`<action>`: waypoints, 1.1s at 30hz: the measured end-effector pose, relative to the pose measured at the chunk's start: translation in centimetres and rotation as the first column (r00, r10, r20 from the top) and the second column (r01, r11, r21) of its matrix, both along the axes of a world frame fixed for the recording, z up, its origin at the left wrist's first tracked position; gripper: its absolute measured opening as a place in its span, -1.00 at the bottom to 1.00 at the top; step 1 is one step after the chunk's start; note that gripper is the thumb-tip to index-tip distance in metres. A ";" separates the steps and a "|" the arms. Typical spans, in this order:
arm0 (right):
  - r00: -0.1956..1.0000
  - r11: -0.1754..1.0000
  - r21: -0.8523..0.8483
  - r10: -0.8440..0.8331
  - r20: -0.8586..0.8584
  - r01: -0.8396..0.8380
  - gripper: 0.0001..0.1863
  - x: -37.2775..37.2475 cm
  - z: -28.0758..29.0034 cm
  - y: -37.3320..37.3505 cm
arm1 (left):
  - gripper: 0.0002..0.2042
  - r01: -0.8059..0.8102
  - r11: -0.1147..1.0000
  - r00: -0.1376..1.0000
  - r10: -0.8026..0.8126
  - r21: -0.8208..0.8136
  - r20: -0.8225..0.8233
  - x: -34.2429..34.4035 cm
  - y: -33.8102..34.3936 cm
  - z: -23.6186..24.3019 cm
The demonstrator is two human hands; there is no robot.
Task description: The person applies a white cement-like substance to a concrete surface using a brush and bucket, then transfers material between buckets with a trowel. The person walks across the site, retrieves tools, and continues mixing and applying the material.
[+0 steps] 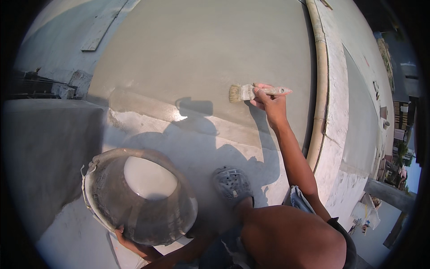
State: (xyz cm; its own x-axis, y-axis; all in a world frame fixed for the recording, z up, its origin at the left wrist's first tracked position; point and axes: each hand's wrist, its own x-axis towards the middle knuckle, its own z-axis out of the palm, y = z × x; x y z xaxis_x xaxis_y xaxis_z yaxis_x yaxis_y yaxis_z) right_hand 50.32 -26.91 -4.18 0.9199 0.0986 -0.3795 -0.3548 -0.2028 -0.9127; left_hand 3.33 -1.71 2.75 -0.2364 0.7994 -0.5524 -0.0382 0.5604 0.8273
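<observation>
- Clock dirs = on the pic, from its centre
- R hand (pixel 271 104) at 1 o'clock, fingers closed round brush (pixel 247 92), thumb on the near side
- Brush lies approx level across the view: bristles toward 9, handle end toward 3; bristles pale + clumped, ferrule smeared
- Brush is over smooth grey cement (pixel 197 49), which fills most of 12; can't tell if bristle tips touch it
- L hand (pixel 134 249) at 7, at bucket's lower edge; one digit hooked over rim, rest behind bucket, so only part of the grip shows; looks like it's holding bucket
- Bucket (pixel 134 219) at 8, dark, tilted, mouth facing cam; wire handle (pixel 88 197) slack along its 9 o'clock side
- Pale liquid (pixel 150 177) inside, pooled at bucket's 12 side, part in shadow
- Clog (pixel 233 184) at 5-6, grey w/ vent holes, between bucket and R forearm; bent knee (pixel 295 235) at 5
- Bamboo (pixel 320 80) at 2, runs along cement's right edge, just beside R hand
- Grey block (pixel 51 152) at 9, plank (pixel 96 41) at 10
- Person's shadow (pixel 192 123) falls across cement's lower edge, wet glint next to it
</observation>
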 end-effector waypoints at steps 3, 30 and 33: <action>0.997 0.989 -0.130 -0.060 0.046 0.065 -0.70 -0.7 -0.1 -4.8 | -0.52 0.031 0.996 0.998 -0.026 0.088 -0.056 -2.0 0.6 -1.2; 0.961 0.965 -0.070 0.260 0.093 -0.254 -0.77 3.7 1.8 1.1 | -0.47 -0.035 0.998 0.995 0.040 0.049 -0.093 2.1 -0.2 0.6; 0.920 0.914 -0.109 0.392 -0.011 -0.391 -0.75 5.5 0.9 1.6 | -0.46 -0.068 0.997 0.991 0.073 0.044 -0.113 2.3 -0.3 0.6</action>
